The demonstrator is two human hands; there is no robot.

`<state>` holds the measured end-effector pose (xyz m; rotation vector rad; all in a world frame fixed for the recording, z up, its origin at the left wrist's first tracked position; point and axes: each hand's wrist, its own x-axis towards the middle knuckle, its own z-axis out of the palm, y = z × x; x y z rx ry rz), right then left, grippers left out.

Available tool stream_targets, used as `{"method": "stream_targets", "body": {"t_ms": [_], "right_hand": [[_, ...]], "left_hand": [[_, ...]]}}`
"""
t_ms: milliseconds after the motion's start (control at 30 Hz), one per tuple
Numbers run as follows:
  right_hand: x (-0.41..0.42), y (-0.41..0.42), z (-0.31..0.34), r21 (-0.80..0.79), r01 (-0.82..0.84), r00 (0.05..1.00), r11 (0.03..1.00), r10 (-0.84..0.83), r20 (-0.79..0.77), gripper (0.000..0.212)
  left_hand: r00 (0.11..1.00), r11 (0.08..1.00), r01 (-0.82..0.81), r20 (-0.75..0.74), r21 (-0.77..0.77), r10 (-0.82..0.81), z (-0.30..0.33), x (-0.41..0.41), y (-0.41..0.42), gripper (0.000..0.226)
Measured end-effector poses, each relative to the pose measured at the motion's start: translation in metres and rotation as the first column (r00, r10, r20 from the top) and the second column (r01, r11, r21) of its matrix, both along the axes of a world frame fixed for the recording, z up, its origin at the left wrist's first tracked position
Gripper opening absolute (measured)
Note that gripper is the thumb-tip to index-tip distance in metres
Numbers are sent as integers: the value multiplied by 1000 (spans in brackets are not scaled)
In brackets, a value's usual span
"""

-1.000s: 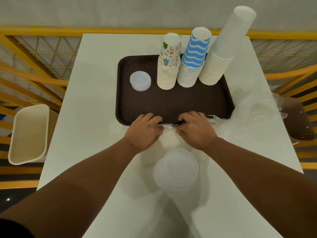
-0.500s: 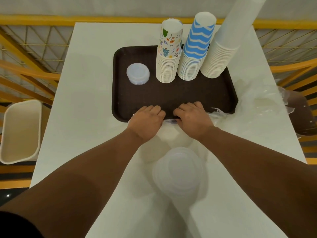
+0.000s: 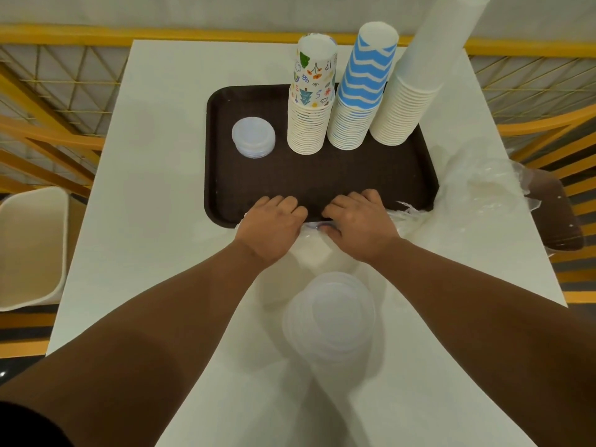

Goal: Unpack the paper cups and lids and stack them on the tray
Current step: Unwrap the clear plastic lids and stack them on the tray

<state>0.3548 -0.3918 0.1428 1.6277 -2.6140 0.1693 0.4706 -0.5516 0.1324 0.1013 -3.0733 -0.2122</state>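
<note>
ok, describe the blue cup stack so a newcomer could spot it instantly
Start at the brown tray on the white table. Three upside-down cup stacks stand in a row along its far right side. The blue cup stack is the middle one, with blue and white zigzag bands, between the doodle-print stack on its left and the taller plain white stack on its right.

Both hands (image 3: 317, 222) grip a plastic wrapper (image 3: 311, 229) at the tray's (image 3: 322, 182) near edge.

Bare forearms; dark sleeve edge (image 3: 19, 424) on the left arm.
</note>
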Motion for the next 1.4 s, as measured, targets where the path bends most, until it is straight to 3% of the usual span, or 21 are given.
{"method": "stream_targets", "body": {"t_ms": [167, 333, 500, 567, 700, 900, 1133, 1200, 1267, 1333, 1400], "right_hand": [[3, -7, -1, -31, 39, 999, 999, -39, -3, 7], [5, -7, -2, -28, 49, 998, 998, -50, -43, 7], [7, -8, -1, 11, 61, 996, 998, -60, -63, 8], [7, -6, 2, 56, 55, 996, 997, -51, -71, 14], [5, 2, 13, 130, 44, 999, 990, -41, -23, 35], [12, 14, 30, 18, 68, 998, 998, -68, -1, 37], [26, 35, 42, -106, 97, 984, 990, -79, 162, 31], [31, 45, 45, -188, 96, 970, 977, -50, 237, 31], [37, 58, 48, -275, 127, 954, 953, -41, 298, 31], [47, 72, 50, -316, 182, 924, 931, -52, 379, 29], [57, 89, 48, -309, 214, 884, 927, -50, 465, 32]], "left_hand": [[996, 993, 88, 11, -78, -87, 4, 10, -7, 40], [996, 982, 85, -5, -171, -87, 8, -2, -1, 14], [997, 977, 60, -30, -204, -68, 8, -6, 1, 14], [998, 980, 68, -8, -188, -70, 11, -5, 1, 14], [989, 980, 54, 147, -194, -25, 28, 0, 0, 34], [971, 957, 58, 238, -283, 11, 44, 8, 4, 50], [969, 960, 26, 245, -277, 45, 62, 20, 7, 58], [970, 980, -51, 223, -193, 94, 75, 27, 9, 58], [979, 983, -175, 120, 64, 166, 90, 37, 16, 56], [967, 892, -220, -35, 395, 254, 110, 50, 28, 56], [943, 797, -146, -161, 586, 291, 125, 69, 43, 56]]}}
